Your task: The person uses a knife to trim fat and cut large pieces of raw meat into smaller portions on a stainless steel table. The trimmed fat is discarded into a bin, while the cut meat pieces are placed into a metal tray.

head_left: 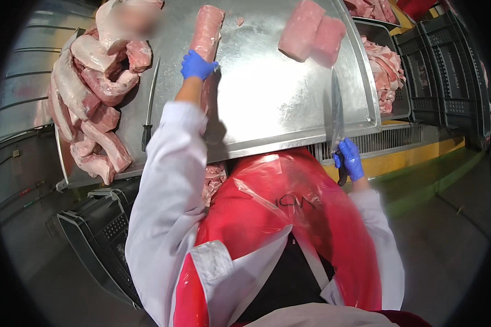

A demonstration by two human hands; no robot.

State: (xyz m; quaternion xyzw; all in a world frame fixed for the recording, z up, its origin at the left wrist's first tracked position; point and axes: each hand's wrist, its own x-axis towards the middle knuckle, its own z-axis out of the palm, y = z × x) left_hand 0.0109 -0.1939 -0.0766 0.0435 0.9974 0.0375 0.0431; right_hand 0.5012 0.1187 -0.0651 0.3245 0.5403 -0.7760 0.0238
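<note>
My left hand, in a blue glove, is closed round a long pale-pink pork loin. The loin lies lengthwise on the metal table, and its near end is partly hidden by my wrist. In my blue-gloved right hand, at the table's front right edge, is a long knife. Its blade points away from me over the tabletop. Just beyond the tip, two thick pieces of loin lie against each other. A second, thinner knife rests left of my left arm.
Large cuts of meat are heaped on the table's left side. Right of the raised table edge stands a bin of meat trimmings, beside dark crates. Another dark crate is low on the left. More trimmings show below the front edge.
</note>
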